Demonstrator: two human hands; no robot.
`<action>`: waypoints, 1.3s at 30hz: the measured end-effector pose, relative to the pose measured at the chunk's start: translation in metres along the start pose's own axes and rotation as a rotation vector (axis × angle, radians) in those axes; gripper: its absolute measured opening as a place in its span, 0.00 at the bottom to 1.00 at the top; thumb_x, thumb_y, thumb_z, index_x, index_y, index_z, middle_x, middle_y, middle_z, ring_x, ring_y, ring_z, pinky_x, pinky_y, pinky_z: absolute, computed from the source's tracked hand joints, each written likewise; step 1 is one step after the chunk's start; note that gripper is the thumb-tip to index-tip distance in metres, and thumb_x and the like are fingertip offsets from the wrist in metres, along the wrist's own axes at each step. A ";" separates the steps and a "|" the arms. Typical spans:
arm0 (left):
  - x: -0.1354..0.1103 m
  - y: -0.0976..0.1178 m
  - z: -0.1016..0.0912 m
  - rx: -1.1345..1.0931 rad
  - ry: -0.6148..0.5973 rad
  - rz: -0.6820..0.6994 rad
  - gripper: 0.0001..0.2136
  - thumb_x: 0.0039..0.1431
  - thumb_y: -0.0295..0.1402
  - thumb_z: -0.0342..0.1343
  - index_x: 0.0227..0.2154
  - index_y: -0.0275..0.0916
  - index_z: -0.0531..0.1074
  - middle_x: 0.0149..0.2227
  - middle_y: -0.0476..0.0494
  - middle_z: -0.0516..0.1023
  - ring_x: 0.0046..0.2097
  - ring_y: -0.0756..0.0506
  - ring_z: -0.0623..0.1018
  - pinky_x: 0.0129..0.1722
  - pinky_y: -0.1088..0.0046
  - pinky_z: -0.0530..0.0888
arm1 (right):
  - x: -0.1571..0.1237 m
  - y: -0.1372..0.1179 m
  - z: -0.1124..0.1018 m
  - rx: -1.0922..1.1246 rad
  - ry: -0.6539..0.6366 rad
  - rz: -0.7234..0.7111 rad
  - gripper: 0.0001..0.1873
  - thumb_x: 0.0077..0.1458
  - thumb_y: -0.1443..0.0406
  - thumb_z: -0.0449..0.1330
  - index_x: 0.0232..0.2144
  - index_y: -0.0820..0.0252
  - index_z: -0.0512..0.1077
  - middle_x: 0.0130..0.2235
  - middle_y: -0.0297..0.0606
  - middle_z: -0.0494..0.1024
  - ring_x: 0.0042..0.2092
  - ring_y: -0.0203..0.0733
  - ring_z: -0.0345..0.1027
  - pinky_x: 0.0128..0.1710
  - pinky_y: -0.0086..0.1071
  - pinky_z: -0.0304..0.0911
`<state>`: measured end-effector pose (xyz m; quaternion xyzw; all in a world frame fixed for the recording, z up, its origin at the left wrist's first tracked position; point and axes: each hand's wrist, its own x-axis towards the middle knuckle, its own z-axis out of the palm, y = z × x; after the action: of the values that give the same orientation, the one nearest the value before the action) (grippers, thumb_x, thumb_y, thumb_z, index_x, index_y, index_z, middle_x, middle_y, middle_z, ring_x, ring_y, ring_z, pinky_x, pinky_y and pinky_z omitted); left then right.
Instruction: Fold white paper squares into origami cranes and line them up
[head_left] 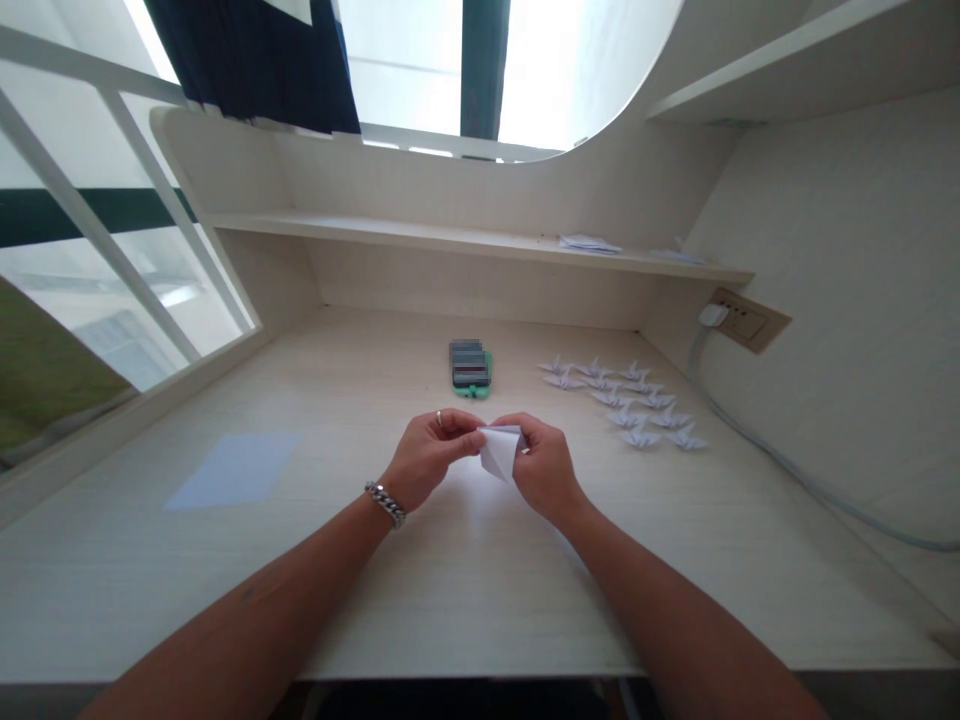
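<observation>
A small piece of folded white paper (498, 452) is held between my two hands, over the middle of the desk. My left hand (435, 452), with a ring on a finger and a chain bracelet at the wrist, pinches the paper's left corner between thumb and fingers. On the other side my right hand (546, 465) grips the paper's right edge, its thumb in front and its fingers partly hidden behind. Several folded paper cranes (622, 400) stand in rows on the desk to the right of my hands.
Flat white paper (234, 470) lies on the desk (465, 600) at the left. Beyond my hands sits a dark, green-edged object (471, 368). A cable (772, 455) runs from a wall socket (750, 320) along the right side. More white paper (589, 244) rests on the shelf (420, 236).
</observation>
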<state>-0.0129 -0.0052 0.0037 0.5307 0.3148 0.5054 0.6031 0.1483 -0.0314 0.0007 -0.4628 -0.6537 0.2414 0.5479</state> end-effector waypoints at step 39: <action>0.002 -0.001 -0.002 -0.010 -0.041 -0.130 0.17 0.40 0.34 0.70 0.35 0.33 0.77 0.32 0.41 0.80 0.32 0.49 0.77 0.34 0.72 0.74 | 0.010 0.000 -0.006 0.037 -0.091 0.150 0.08 0.45 0.66 0.59 0.27 0.62 0.77 0.22 0.31 0.73 0.26 0.35 0.63 0.24 0.25 0.56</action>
<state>-0.0136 -0.0027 0.0023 0.5165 0.3337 0.4558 0.6435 0.1539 -0.0239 0.0067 -0.4888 -0.6369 0.3145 0.5065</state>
